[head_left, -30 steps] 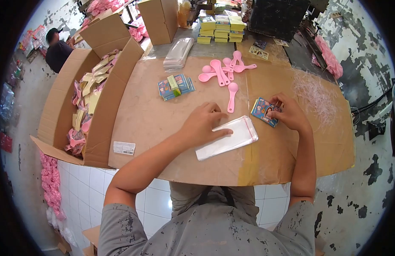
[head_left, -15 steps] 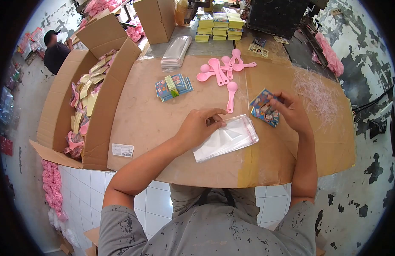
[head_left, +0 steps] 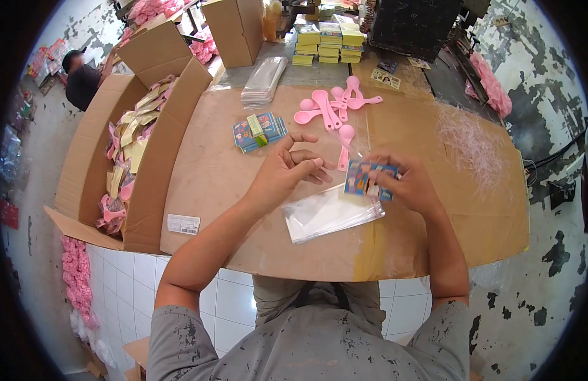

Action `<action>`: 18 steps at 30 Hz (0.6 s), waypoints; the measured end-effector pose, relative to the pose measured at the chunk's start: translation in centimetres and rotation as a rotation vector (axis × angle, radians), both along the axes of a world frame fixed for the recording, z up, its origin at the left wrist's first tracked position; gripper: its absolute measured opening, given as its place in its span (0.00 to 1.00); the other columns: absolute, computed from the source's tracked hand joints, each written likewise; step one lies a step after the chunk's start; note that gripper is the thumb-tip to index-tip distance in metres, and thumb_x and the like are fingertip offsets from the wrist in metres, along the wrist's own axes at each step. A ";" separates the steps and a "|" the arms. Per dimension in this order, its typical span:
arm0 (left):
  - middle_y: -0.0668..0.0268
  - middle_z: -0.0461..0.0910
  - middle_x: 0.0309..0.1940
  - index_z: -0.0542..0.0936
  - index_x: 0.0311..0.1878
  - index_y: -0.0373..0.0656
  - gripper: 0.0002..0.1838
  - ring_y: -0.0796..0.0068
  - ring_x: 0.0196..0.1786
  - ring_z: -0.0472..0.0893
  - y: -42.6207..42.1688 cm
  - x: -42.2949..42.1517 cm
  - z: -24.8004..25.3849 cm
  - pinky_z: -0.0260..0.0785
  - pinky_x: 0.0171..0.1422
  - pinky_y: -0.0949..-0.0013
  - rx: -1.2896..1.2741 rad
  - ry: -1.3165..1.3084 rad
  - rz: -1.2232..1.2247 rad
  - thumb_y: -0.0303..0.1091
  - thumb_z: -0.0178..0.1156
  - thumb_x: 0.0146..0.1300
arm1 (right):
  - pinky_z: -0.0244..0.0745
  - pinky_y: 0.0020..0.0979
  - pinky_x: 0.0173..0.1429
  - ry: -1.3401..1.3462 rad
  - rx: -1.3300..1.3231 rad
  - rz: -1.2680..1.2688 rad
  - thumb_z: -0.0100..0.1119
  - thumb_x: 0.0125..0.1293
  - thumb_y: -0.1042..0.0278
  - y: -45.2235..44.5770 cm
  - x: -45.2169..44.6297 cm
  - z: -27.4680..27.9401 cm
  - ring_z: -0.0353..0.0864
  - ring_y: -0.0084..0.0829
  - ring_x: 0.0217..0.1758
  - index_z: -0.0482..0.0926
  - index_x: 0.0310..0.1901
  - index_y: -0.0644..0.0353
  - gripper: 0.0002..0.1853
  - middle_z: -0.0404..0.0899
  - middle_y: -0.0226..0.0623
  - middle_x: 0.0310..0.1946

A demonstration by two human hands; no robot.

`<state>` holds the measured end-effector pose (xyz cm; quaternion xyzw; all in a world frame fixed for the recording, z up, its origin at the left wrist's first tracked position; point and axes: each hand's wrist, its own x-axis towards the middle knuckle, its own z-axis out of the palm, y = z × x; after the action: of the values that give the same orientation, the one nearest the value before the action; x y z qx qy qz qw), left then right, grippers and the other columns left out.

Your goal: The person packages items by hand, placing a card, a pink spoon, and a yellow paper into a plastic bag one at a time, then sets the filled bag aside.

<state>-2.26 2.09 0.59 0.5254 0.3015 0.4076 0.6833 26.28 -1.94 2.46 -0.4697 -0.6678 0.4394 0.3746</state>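
My left hand (head_left: 294, 166) is raised over the table, thumb and a finger pinched together and the index finger held apart. A faint clear film, apparently a plastic bag, shows by its fingertips. My right hand (head_left: 413, 184) grips a blue printed card (head_left: 360, 181) above the right end of a pile of clear plastic bags (head_left: 329, 216). Just beyond my hands lies a single pink measuring spoon (head_left: 346, 133). Several more pink spoons (head_left: 322, 101) lie heaped behind it. A stack of blue cards (head_left: 246, 134) with a green band sits to the left.
At left stands an open cardboard box (head_left: 141, 159) filled with packed spoons. Another stack of clear bags (head_left: 262, 82) and piles of yellow-edged cards (head_left: 329, 47) are at the back. Shredded plastic strands (head_left: 472, 143) lie at right. A person (head_left: 83, 86) is at far left.
My left hand has lifted off the bag pile and moved up. My right hand has brought the card left and down, over the bags.
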 end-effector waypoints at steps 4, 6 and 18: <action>0.52 0.89 0.45 0.67 0.69 0.39 0.25 0.70 0.45 0.90 -0.6 0.7 -0.1 0.83 0.50 0.68 0.008 0.045 -0.035 0.28 0.65 0.74 | 0.80 0.24 0.53 0.266 0.069 -0.163 0.67 0.72 0.74 0.6 0.1 -1.1 0.84 0.19 0.49 0.82 0.57 0.64 0.14 0.87 0.36 0.46; 0.53 0.90 0.44 0.67 0.70 0.38 0.27 0.71 0.44 0.90 -0.9 1.1 -0.2 0.83 0.50 0.69 0.024 0.062 -0.034 0.27 0.66 0.73 | 0.81 0.25 0.54 0.324 0.099 -0.173 0.67 0.72 0.75 0.6 0.1 -0.9 0.84 0.20 0.49 0.81 0.60 0.64 0.17 0.87 0.38 0.47; 0.55 0.90 0.45 0.67 0.73 0.35 0.29 0.71 0.50 0.89 -1.7 1.5 -0.3 0.82 0.56 0.71 0.099 0.135 -0.023 0.24 0.65 0.73 | 0.79 0.26 0.54 0.101 0.333 -0.166 0.69 0.68 0.77 -0.3 -0.5 -0.6 0.85 0.22 0.49 0.85 0.55 0.61 0.14 0.87 0.35 0.47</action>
<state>-0.78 0.38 0.25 0.5881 0.3203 0.3779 0.6393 25.80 -2.25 1.91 -0.4320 -0.6707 0.3134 0.5151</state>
